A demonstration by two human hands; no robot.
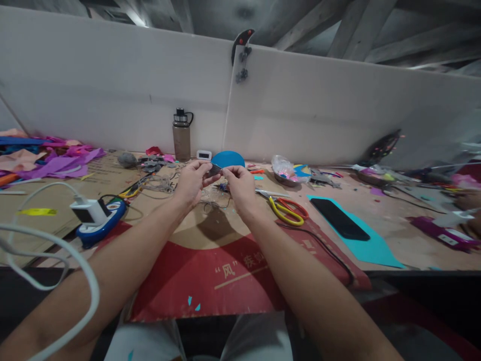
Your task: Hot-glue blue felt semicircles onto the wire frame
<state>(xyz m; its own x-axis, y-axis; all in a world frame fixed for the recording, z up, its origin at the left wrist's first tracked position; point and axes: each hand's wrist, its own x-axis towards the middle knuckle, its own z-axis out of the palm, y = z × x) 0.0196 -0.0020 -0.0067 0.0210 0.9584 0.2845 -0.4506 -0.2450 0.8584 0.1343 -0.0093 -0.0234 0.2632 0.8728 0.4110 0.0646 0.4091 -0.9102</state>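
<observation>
My left hand (191, 184) and my right hand (239, 184) are raised close together over the middle of the workbench. Between their fingertips is a small dark grey flat piece (215, 169); its exact kind is too small to make out. The left fingers pinch it from one side, and the right thumb and forefinger close on its other end. Just behind the hands lies a blue round disc (229, 159), partly hidden by them. Thin grey wire (160, 185) lies tangled left of my left hand. Scissors with red and yellow handles (287, 210) rest to the right of my right hand.
A red and brown cardboard sheet (195, 271) covers the front edge. A black phone (338, 218) lies on turquoise foam. On the left are a blue power strip (101, 225) and a looping white cable (92, 281). A bottle (182, 138) stands behind. Another person's hand (469, 200) shows far right.
</observation>
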